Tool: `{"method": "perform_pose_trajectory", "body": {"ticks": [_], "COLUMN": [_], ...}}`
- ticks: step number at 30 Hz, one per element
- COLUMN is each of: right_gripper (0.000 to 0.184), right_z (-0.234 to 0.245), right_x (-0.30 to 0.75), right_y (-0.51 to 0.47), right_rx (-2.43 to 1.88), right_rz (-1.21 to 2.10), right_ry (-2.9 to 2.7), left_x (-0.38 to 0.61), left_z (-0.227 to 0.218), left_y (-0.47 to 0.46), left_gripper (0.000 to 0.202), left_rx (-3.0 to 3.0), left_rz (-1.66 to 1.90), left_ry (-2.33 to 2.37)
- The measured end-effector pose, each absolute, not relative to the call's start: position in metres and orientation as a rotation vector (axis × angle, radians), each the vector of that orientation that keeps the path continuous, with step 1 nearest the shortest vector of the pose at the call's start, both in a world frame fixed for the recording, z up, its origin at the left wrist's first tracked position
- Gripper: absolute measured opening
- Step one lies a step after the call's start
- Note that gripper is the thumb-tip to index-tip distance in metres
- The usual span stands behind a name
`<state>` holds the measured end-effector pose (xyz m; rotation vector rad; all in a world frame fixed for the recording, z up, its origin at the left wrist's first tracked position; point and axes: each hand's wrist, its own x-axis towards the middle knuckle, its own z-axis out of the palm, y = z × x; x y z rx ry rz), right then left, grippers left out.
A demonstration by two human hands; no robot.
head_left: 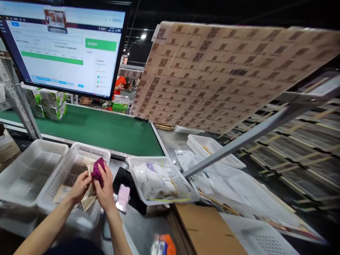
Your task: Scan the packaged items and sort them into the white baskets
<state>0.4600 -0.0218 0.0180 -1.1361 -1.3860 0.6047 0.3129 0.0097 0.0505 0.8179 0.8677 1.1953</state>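
My left hand (79,186) pinches the edge of a beige packet (89,198), which looks like a thin plastic bag. In my right hand (106,189) is a bunched piece of magenta cloth (97,171), pressed against the packet. Both hands are above a white perforated basket (49,189). Another beige packet (61,193) lies in that basket, partly behind my left forearm. My fingers hide where the cloth and packet meet, so I cannot tell whether the cloth is partly inside.
Left stands another white basket (34,148); right, a basket (190,194) holds clear plastic bags. A phone (123,198) lies between. Behind are a green conveyor belt (106,131) and a monitor (66,53). Flat cardboard (204,226) is at front right. A person in orange (119,85) stands beyond.
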Motion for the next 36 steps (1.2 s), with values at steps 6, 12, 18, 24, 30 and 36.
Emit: {"method": "perform_pose_trajectory", "body": {"ticks": [6, 12, 18, 24, 30, 36], "right_gripper": [0.071, 0.070, 0.060, 0.063, 0.048, 0.044], "right_z": [-0.005, -0.035, 0.039, 0.055, 0.052, 0.052], "right_x": [0.419, 0.441, 0.431, 0.430, 0.433, 0.437], "right_y": [-0.023, -0.074, -0.017, 0.014, -0.002, -0.001], "right_rx": [-1.011, -1.044, -0.960, -0.841, -0.925, -0.944], "right_rz": [0.383, 0.606, 0.724, 0.955, 1.001, 1.063], "right_ry": [-1.799, -1.570, -1.319, -1.169, -1.141, -0.979], "left_x": [0.301, 0.268, 0.304, 0.303, 0.288, 0.269], "left_z": [0.062, 0.067, 0.064, 0.070, 0.064, 0.063], "left_y": [0.018, 0.030, 0.017, 0.008, -0.005, -0.003], "left_gripper": [0.024, 0.032, 0.027, 0.037, 0.028, 0.071], "left_rx": [0.415, 0.492, 0.967, 1.447, 1.343, 0.957], "left_rz": [1.194, 1.269, 1.298, 1.128, 1.243, 1.332], "left_ry": [0.672, 0.730, 0.839, 0.842, 1.013, 1.020]}}
